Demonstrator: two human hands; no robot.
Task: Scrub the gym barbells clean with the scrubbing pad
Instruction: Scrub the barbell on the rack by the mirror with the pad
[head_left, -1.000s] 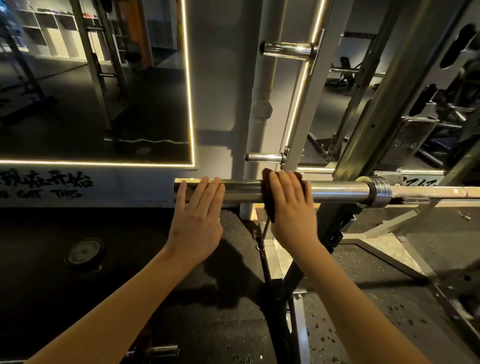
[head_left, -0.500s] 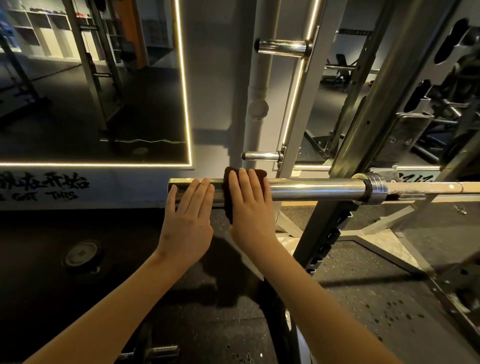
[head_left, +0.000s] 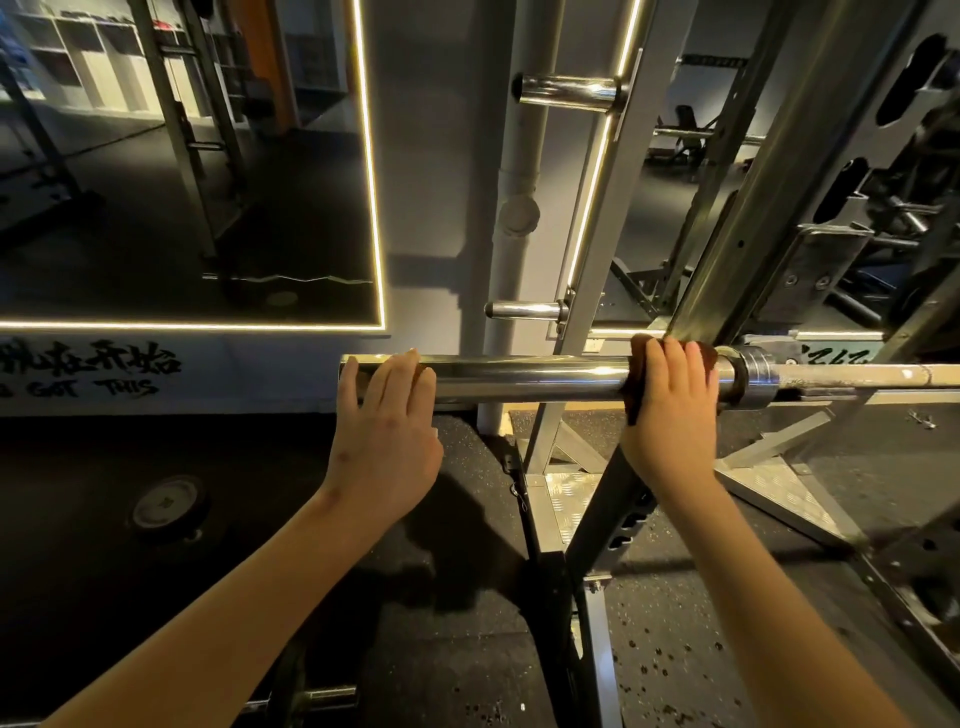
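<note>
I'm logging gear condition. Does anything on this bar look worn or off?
Yes. Right of the collar, the thin shaft looks dull and blotchy with pale spots, unlike the mirror-bright sleeve where the right hand holds the scrubbing pad.

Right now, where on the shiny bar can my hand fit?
Free: the bare bar between the left hand and the right hand. Crowded: right of the pad, where the collar and rack post close in.
</note>
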